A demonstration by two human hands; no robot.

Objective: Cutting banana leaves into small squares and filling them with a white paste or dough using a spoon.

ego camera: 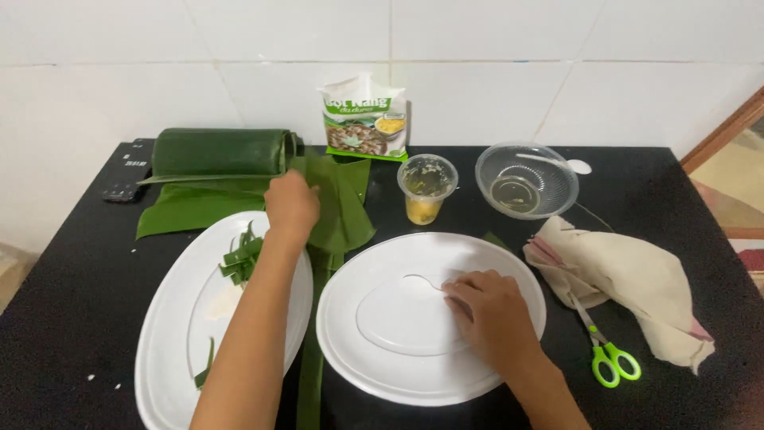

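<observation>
Left hand (291, 205): fingers curled down on the banana leaf sheet (338, 203), apparently pinching it.
Right hand (485, 306): loosely closed on a white spoon (419, 280), on the round plate (350, 350).
Beside left wrist: cut leaf strips (241, 260) on the oval plate (163, 350).
Progress: strips cut; round plate bare.
Beyond: scissors (609, 354), cloth (629, 279).

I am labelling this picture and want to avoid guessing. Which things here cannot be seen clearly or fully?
All in the head view:
- Spoon on the round plate: the right hand covers its handle.
- Left hand: fingertips hidden by the hand itself on the banana leaves.
- Scissors: blades go under the cloth.
- Oval plate: cut off by the bottom edge.
- Dark object at far left: too small to identify.
</observation>
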